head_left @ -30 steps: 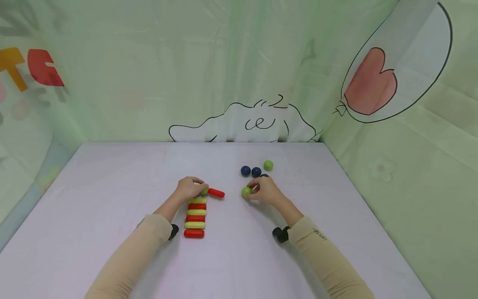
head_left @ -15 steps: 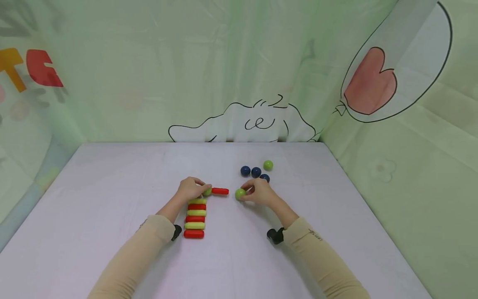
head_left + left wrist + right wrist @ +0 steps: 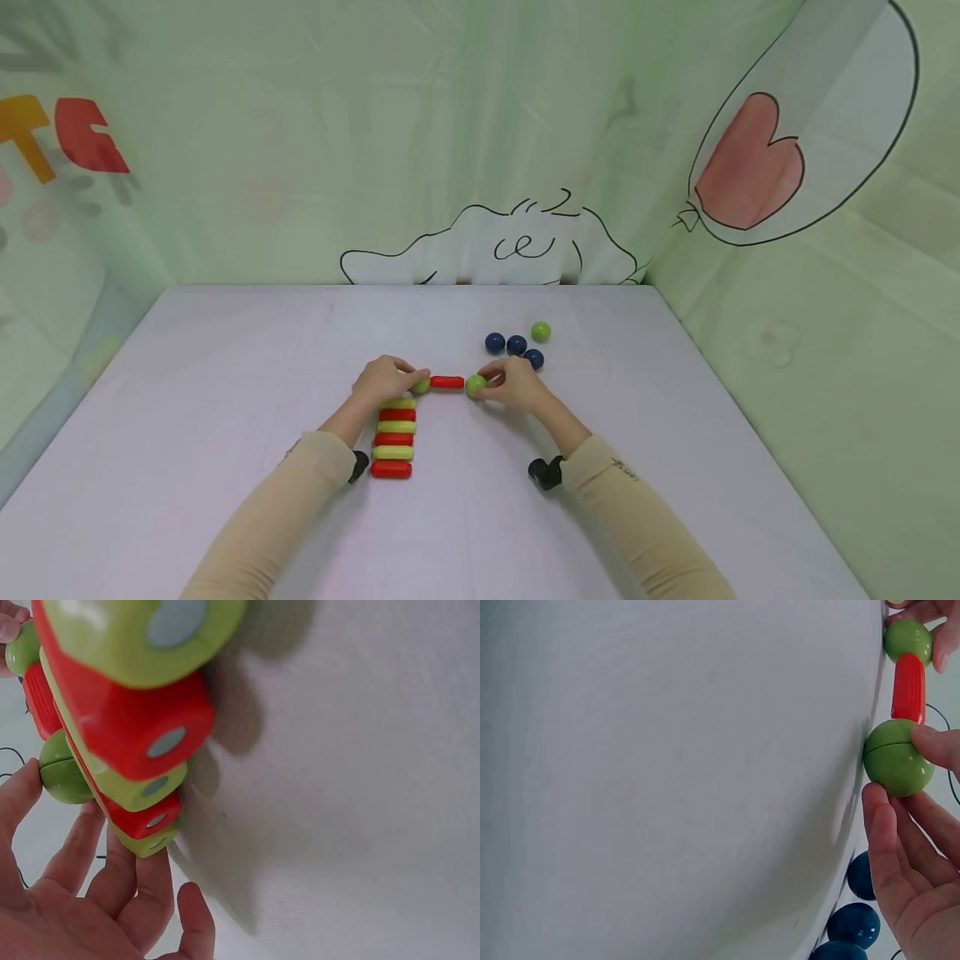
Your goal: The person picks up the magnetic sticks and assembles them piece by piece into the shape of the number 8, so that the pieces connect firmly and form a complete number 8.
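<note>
Between thumb and fingers my left hand (image 3: 381, 380) pinches a green ball (image 3: 64, 774), partly covered in the head view. A red magnetic-looking stick (image 3: 447, 382) extends rightward from that ball. At the stick's other end is a second green ball (image 3: 892, 761), which my right hand (image 3: 521, 385) pinches by thumb and fingertips. Stick and second ball appear to meet in the right wrist view; whether they are joined I cannot tell. Just below the left hand, red and yellow-green sticks (image 3: 394, 439) lie side by side in a column, with grey discs on their ends.
Several dark blue balls (image 3: 517, 345) lie beyond my right hand, with another green ball (image 3: 541, 332) behind them. A white-covered table (image 3: 247, 350) bears everything. Printed green curtains (image 3: 300, 150) stand at its back and sides.
My right hand has carried its green ball leftward to the stick's end. The left hand has shifted slightly right, and the red stick has swung from slanting to level.
</note>
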A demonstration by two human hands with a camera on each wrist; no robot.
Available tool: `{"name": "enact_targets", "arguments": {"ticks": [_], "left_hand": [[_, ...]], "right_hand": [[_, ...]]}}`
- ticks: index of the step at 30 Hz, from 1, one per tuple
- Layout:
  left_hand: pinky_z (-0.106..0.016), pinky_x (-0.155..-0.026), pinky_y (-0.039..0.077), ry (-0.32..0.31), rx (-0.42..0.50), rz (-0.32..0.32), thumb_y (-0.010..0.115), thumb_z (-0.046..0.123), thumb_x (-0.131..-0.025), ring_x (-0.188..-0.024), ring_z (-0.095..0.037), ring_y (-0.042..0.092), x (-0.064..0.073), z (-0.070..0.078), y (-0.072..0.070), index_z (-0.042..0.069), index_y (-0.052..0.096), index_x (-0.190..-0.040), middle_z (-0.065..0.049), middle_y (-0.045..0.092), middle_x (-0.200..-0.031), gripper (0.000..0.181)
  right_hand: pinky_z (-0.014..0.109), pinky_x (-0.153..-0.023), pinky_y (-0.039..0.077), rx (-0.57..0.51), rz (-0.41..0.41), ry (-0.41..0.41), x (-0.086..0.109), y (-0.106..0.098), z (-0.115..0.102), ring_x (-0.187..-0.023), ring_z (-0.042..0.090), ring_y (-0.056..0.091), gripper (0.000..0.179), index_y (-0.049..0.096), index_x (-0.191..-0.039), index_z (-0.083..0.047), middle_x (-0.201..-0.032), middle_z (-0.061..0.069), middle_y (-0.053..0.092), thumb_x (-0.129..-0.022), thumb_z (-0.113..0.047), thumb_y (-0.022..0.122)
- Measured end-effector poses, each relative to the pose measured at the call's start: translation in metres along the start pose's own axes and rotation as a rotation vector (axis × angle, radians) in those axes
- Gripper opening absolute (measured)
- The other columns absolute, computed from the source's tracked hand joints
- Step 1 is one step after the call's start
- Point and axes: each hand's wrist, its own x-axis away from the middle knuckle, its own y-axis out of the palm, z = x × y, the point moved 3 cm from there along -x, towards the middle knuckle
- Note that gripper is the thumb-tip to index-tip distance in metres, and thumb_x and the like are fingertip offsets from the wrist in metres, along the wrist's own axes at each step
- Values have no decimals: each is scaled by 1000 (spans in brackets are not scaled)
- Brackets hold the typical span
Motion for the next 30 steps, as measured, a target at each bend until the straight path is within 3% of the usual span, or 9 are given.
{"name": "enact_targets", "arguments": {"ticks": [11,21,30], "left_hand": [[-38,-75,38,-17,-25,14,58,51,-83,-93,-23,52,4,1,-1,10,63,-114,-10,59,-112,51],[-50,-87,33,-18,-45,29,59,53,-82,-95,-24,52,2,4,0,11,64,-111,-8,60,-110,51],[-47,-84,34,-25,-41,22,58,53,-82,-93,-24,52,3,2,0,11,63,-111,-8,60,-109,51]], "right_hand": [[26,-70,50,9,-9,6,-3,1,-2,-81,17,62,33,66,-104,0,-101,11,66,-75,-11,75],[26,-68,50,34,-17,-14,-3,1,-1,-84,18,61,32,64,-108,1,-103,12,65,-79,-13,71],[26,-69,50,30,-29,5,-4,3,-3,-85,19,61,33,64,-110,0,-105,12,64,-80,-12,70]]}}
